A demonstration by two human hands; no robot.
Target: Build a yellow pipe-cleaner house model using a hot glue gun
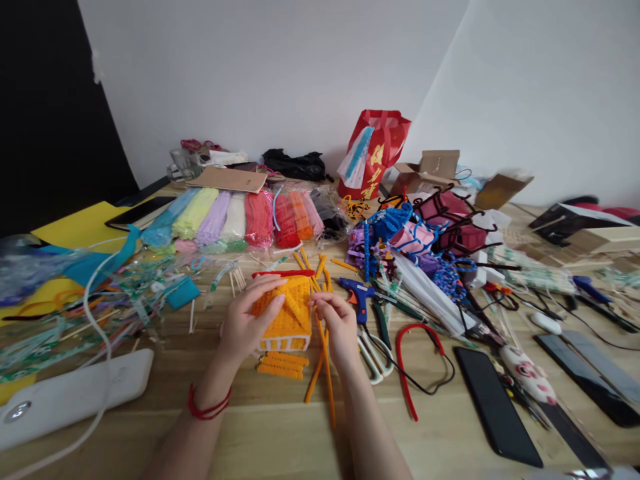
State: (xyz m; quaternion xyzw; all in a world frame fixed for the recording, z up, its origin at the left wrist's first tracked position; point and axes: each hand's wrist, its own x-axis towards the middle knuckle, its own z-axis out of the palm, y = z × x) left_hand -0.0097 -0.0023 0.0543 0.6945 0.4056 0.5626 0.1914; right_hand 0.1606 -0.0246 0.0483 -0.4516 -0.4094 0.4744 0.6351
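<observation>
My left hand point(243, 325) is wrapped round the left side of a small orange model point(296, 317) made of fuzzy pipe cleaners, its thumb lying on the sloping top. White-edged bars run along the model's lower front. At its right edge, my right hand point(339, 328) pinches with thumb and fingertips; what lies between them is too small to make out. A red pipe cleaner point(300, 273) lies across the model's far edge. Long orange pipe cleaners point(326, 373) pass beneath my right hand, and a flat orange zigzag piece point(283, 365) lies just in front of the model.
A blue glue gun point(359, 293), white-handled scissors point(373, 357) and a bent red pipe cleaner point(404, 373) lie to the right, beside a black phone point(493, 403). Bundled pipe cleaners point(233, 217) line the back. A white power bank point(75, 393) with a cable is at left.
</observation>
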